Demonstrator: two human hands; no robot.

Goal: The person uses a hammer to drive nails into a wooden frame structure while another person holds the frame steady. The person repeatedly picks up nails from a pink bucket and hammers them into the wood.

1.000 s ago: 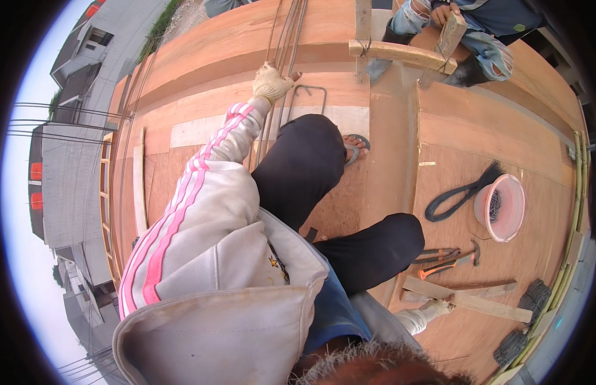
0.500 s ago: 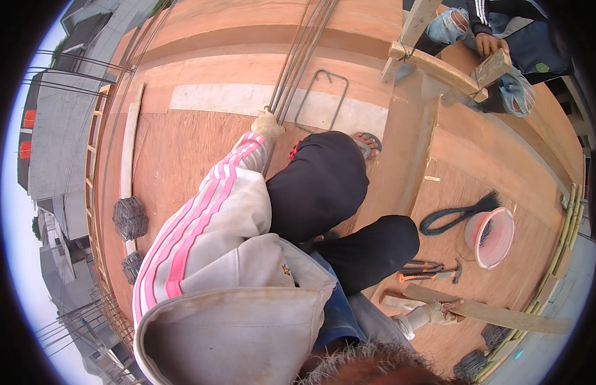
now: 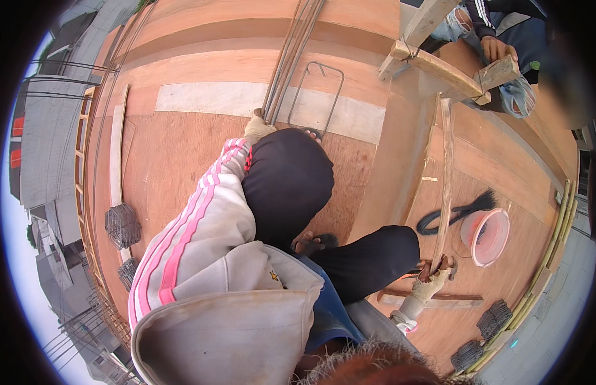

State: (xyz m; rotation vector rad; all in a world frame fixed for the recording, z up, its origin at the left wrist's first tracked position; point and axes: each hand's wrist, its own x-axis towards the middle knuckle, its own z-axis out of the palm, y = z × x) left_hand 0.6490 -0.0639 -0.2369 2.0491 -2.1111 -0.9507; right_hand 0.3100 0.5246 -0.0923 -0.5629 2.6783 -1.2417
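My left hand (image 3: 258, 127), in a cream glove, is closed around the near ends of several long steel rods (image 3: 289, 58) that run away toward the far edge. A bent steel stirrup (image 3: 336, 102) lies just right of the rods. At the lower right, my right hand (image 3: 436, 271), in a glove with bare fingertips, grips the near end of a long wooden strip (image 3: 446, 173) pointing forward. Partly hidden behind that hand is a hammer (image 3: 453, 266). Beyond the strip are a bundle of dark tie wire (image 3: 468, 210) and a pink bucket (image 3: 489, 237).
Another person's hand (image 3: 496, 48) rests by a wooden frame (image 3: 448, 70) at the upper right. Dark wire-like bundles (image 3: 123, 226) lie at left, with more (image 3: 495, 319) at lower right. Bamboo poles (image 3: 557, 237) line the right edge. A board (image 3: 432, 296) lies near my right wrist.
My right hand has swung the wooden strip from pointing right to pointing forward. My left hand stays on the rods, and my left knee has shifted left.
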